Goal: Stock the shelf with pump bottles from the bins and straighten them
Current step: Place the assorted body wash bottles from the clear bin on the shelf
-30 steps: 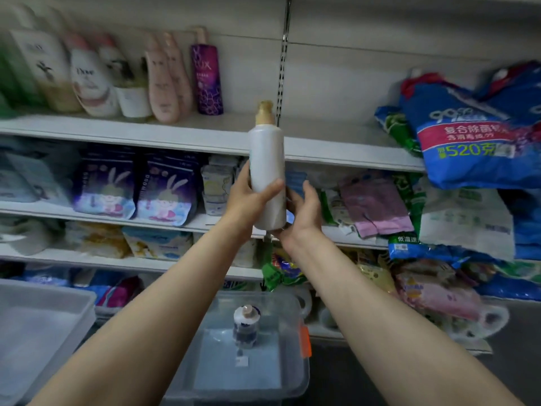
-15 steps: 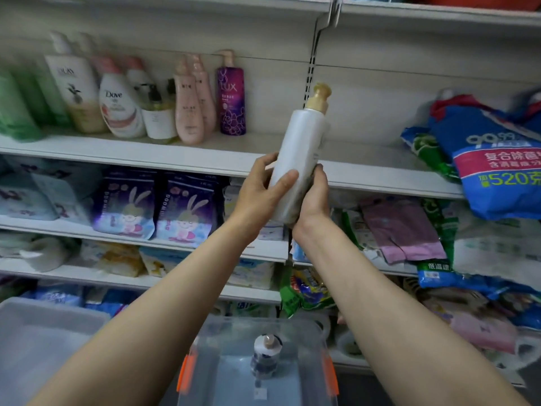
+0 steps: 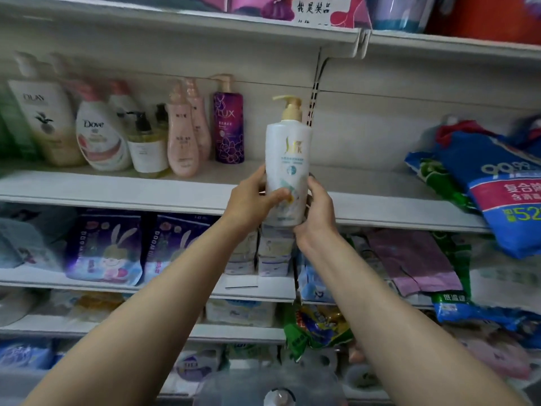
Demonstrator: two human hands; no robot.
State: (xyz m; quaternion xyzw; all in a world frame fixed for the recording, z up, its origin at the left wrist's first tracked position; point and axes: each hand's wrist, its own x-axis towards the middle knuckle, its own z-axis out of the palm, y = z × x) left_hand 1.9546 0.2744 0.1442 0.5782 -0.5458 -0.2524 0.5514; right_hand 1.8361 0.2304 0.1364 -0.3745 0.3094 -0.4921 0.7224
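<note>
Holding: both hands are gripping one white pump bottle (image 3: 288,171) upright, in front of the shelf (image 3: 164,190) edge, not yet set down.
Left hand (image 3: 251,200): it is wrapping the bottle's lower left side, thumb lying across the label, probably steadying the bottle.
Right hand (image 3: 314,210): it is closing around the lower right side and base, apparently carrying the weight.
Label: it is facing the person, probably so the front shows once the bottle is shelved.
Pump head: the gold nozzle is pointing left.
Target gap: bare shelf is lying open between the purple bottle (image 3: 228,128) and the blue bags (image 3: 497,186); this looks like the intended spot.
Row: the standing bottles are occupying the left part of the shelf, so the new one likely goes beside the purple one.
Bin (image 3: 272,389): it is sitting low in view, with a further bottle cap (image 3: 278,397) showing inside.
</note>
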